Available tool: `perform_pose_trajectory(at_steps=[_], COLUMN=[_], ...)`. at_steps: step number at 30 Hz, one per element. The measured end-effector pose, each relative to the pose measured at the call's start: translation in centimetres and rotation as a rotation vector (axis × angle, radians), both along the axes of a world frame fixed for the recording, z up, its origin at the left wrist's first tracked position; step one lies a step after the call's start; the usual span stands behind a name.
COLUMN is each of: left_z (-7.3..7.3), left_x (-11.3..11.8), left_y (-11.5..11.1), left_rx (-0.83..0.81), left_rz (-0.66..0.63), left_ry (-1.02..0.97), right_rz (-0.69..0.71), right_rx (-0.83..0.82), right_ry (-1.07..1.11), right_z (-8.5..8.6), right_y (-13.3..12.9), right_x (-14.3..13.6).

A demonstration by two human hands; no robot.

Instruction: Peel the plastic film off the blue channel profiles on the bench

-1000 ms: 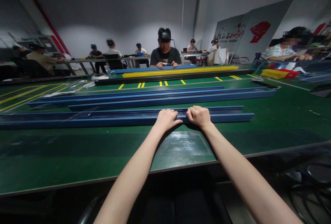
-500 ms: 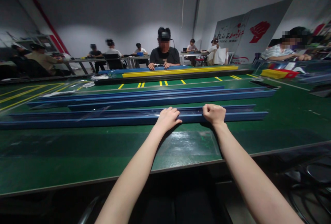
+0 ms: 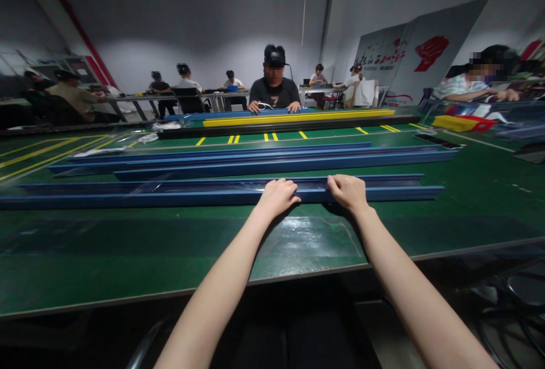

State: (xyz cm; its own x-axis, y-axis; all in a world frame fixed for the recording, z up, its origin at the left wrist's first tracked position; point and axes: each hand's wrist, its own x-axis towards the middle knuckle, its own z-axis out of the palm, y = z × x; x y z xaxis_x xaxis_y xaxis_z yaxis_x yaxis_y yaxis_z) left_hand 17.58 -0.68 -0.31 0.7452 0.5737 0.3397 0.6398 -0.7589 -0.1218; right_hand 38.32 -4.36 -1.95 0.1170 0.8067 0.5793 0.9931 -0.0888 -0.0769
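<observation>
A long blue U-shaped channel (image 3: 213,194) lies lengthwise across the green table in front of me. My left hand (image 3: 279,196) is wrapped over its near wall, with the fingers inside the channel and the thumb on the near side. To the right of it, my right hand (image 3: 347,190) is closed in a fist over the same channel. Whatever its fingers hold, if anything, is hidden. Some shiny clear film (image 3: 151,186) shows in the left part of the channel.
More blue channels (image 3: 276,163) lie just beyond. Farther back are a yellow strip (image 3: 298,118), a dark strip (image 3: 298,126) and a seated co-worker (image 3: 275,88). A phone (image 3: 437,141) and a red and yellow tray (image 3: 462,124) are to the right. A clear sheet (image 3: 315,238) covers the near table edge.
My right hand has shifted slightly left along the channel and turned a little, still closed. My left hand stays in place. Across the table, the co-worker's hands have moved farther apart.
</observation>
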Motion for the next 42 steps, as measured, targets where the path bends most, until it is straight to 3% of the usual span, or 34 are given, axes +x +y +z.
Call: perform_pose_trajectory(at_steps=[6,27,42], left_z=[-0.13,0.37,0.40], left_x=[0.10,0.31,0.21], left_y=[0.03,-0.20,0.06], left_rx=[0.025,-0.040,-0.114], left_rz=[0.001,0.059,0.097], left_ry=[-0.002,0.029,0.021], right_rz=[0.119,-0.059,-0.048], right_rx=[-0.145,-0.168,-0.190], right_ry=[0.053,0.027,0.024], right_z=[0.25,0.22,0.52], right_y=[0.02,0.41,0.35], right_x=[-0.65,-0.84,-1.06])
